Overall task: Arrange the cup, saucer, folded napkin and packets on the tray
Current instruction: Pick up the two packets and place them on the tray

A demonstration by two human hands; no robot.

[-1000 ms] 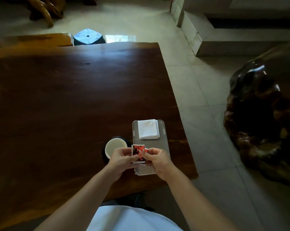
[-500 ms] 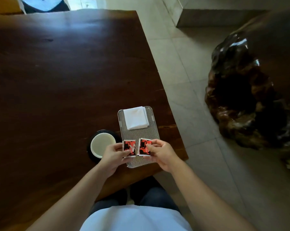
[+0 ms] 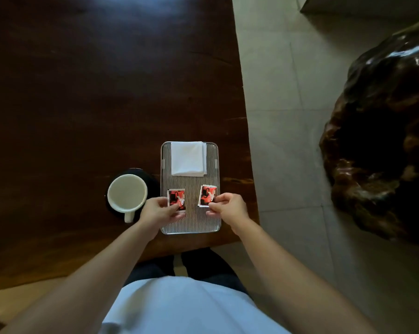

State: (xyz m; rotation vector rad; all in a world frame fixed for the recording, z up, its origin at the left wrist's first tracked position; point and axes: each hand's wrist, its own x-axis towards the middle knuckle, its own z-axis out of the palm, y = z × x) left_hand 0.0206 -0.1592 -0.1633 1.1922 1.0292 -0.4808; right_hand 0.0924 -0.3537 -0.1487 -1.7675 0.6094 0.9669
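A ribbed metal tray (image 3: 191, 222) lies near the table's front right corner. A folded white napkin (image 3: 188, 158) rests on its far end. My left hand (image 3: 159, 211) pinches a red and black packet (image 3: 176, 198) over the tray's left side. My right hand (image 3: 229, 207) pinches a second red and black packet (image 3: 207, 195) over the tray's right side. Whether the packets touch the tray I cannot tell. A white cup (image 3: 127, 194) stands on a dark saucer (image 3: 150, 180) on the table, just left of the tray, its handle pointing toward me.
The dark wooden table (image 3: 83, 104) stretches far and left; its right edge runs just beside the tray. A pale tiled floor (image 3: 288, 116) lies to the right, with a large glossy dark wood root piece (image 3: 382, 141) standing on it.
The two packets, held together a second ago, are now spread apart, one toward each side of the tray. My head has tilted down, so the view looks more steeply at the table.
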